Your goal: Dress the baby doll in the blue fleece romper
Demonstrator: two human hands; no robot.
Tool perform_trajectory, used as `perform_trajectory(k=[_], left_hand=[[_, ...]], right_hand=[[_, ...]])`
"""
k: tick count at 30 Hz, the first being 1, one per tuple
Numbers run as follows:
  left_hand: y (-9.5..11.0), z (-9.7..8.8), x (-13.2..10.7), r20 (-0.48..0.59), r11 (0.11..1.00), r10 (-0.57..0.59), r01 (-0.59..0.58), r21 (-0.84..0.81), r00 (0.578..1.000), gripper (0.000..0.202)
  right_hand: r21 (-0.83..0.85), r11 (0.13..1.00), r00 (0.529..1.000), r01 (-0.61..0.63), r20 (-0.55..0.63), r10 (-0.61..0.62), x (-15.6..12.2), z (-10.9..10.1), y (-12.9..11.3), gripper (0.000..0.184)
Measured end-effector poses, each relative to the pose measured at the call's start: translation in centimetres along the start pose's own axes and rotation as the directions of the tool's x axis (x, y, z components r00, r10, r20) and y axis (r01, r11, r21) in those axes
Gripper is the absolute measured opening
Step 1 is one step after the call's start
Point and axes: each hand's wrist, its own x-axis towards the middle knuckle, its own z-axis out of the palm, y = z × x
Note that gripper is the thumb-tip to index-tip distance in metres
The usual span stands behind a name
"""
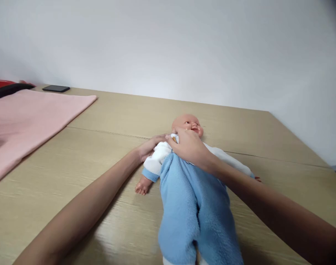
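Note:
A baby doll (188, 124) lies on its back on a light wooden table (107, 121), dressed in a blue and white fleece suit (195, 206). My left hand (150, 145) rests at the doll's shoulder, fingers closed on the white fabric at the collar. My right hand (188, 146) lies over the doll's chest just below its chin, fingers pinched on the suit's neckline. The doll's bare hand (142, 186) sticks out of the blue-cuffed sleeve to the left. The doll's other arm is mostly hidden under my right forearm.
A pink cloth (27, 121) is spread on the table at the left. A black phone (56, 88) lies at the far left edge by the white wall. A red and black object (2, 87) shows at the far left.

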Motion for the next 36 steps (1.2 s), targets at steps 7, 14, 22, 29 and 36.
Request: perform_trajectory(k=[7, 14, 22, 29, 36], left_hand=[[1.3, -0.1, -2.2, 0.046, 0.994, 0.038, -0.043, 0.101, 0.998, 0.043], [1.5, -0.6, -1.1, 0.036, 0.987, -0.002, -0.003, 0.159, 0.999, 0.047], [1.3, -0.5, 0.0, 0.061, 0.991, -0.093, 0.087, 0.099, 0.994, 0.039], [2.2, -0.6, -0.8, 0.079, 0.973, -0.071, 0.051, 0.227, 0.994, 0.035], [3.5, -1.2, -1.8, 0.131, 0.856, 0.02, -0.085, 0.51, 0.991, 0.036]], right_hand=[[-0.127, 0.992, 0.999, -0.002, -0.042, -0.003, -1.1, -1.4, -0.7, 0.032], [-0.205, 0.979, 1.0, 0.0, 0.011, 0.002, -1.3, -0.8, -0.7, 0.033], [-0.196, 0.98, 1.0, -0.027, 0.004, 0.029, -2.0, -1.0, 0.2, 0.031], [-0.164, 0.986, 0.999, -0.04, -0.006, 0.039, -2.7, -1.3, 0.6, 0.029], [0.097, 0.993, 0.976, -0.075, 0.211, 0.053, -3.1, -3.6, 4.2, 0.04]])
